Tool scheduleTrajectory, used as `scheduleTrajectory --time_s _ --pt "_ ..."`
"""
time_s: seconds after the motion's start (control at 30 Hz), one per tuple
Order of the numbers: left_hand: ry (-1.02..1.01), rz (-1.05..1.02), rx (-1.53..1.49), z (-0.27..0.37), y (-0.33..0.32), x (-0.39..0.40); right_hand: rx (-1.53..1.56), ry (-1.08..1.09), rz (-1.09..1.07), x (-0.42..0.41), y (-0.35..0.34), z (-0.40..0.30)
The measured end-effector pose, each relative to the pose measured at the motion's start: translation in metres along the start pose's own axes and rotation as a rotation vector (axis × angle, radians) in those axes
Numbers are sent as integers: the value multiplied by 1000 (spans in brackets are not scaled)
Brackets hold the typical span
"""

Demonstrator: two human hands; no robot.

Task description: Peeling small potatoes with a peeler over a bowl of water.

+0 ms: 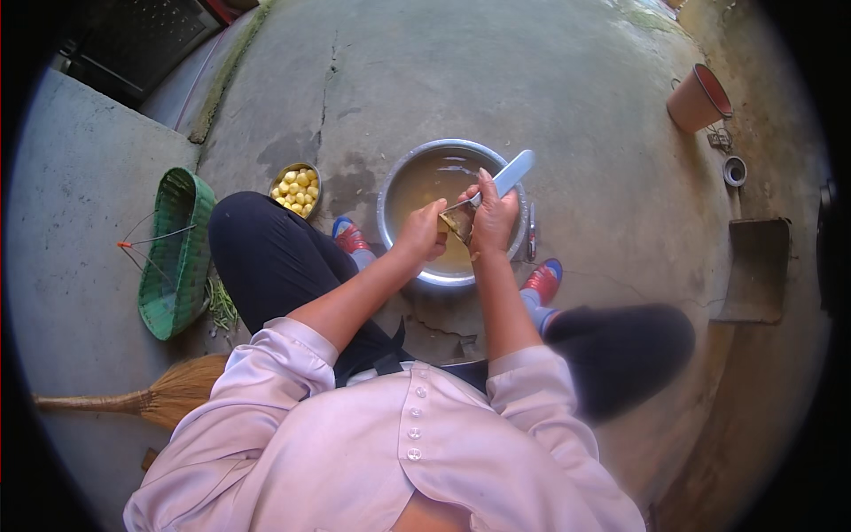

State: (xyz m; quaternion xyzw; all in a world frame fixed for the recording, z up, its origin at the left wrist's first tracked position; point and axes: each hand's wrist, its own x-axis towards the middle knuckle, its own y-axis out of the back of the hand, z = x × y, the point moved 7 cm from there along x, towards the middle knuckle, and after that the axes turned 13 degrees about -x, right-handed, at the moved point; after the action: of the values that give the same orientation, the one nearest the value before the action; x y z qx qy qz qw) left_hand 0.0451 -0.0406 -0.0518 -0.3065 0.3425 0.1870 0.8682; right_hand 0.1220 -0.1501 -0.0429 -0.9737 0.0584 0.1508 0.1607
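Observation:
Over a round metal basin (435, 267) of cloudy water, my right hand (493, 216) grips a tool with a pale blue handle (510, 174) and a flat metal blade (463, 219). My left hand (422, 231) is closed on a small yellowish piece, perhaps a potato, pressed near the blade's edge; my fingers hide most of it. Left of the basin, a bowl (320, 183) holds many peeled, pale yellow potatoes (297, 188). A slim knife-like tool (532, 233) lies on the floor just right of the basin.
On the left stand a green woven basket (174, 253), green stalks (223, 304) and a straw broom (183, 392). At the right are a pinkish bucket (695, 103), a small round pot (734, 171) and a dustpan-like container (754, 272). The concrete floor (565, 100) is cracked.

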Motion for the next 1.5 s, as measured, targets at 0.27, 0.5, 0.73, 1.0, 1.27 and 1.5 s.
scheduleTrajectory --time_s 0.27,0.5,0.73,1.0,1.27,1.5 --pt "-7 -14 14 1 -3 1 113 -174 86 18 28 22" --pt "19 -96 18 -1 -1 3 103 -93 -9 7 9 10" --pt "-66 -115 171 11 -8 -3 123 -222 123 24 38 32" --pt "-365 -48 354 14 4 13 51 -152 64 4 12 6" --pt "-122 -209 93 12 -11 4 170 -267 209 31 54 49" --pt "231 -530 -379 5 -18 2 295 -382 198 37 59 68"
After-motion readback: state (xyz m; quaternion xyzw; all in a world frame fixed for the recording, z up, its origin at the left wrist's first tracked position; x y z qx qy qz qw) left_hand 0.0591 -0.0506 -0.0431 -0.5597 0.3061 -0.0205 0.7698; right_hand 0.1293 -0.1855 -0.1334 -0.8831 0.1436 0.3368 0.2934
